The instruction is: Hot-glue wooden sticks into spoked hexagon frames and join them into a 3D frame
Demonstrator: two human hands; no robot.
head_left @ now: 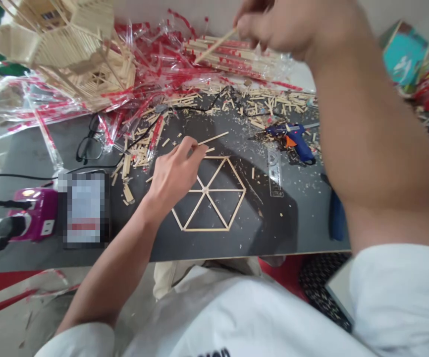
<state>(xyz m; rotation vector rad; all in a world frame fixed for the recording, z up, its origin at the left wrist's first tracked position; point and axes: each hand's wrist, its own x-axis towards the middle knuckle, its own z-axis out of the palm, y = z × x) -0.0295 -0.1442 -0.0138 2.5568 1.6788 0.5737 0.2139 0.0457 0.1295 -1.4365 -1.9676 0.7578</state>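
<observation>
A hexagonal frame of thin wooden sticks (pixel 217 190), with spokes meeting at its centre, lies flat on the dark table. My left hand (pixel 179 171) is over the frame's upper left corner, its fingers pinched on a thin stick (pixel 216 138) that points to the right. Raised at the top of the view, my right hand (pixel 270 27) grips another stick (pixel 214 47) by one end. That stick slants down to the left, in front of a bundle of wrapped sticks (pixel 237 54).
A blue glue gun (pixel 298 141) and a clear ruler (pixel 274 171) lie right of the frame. Cut sticks (pixel 274 104) litter the back. A stick model (pixel 73 54) stands back left. Glasses (pixel 88 148), a screened device (pixel 85 208) and a purple power socket (pixel 34 215) are at left.
</observation>
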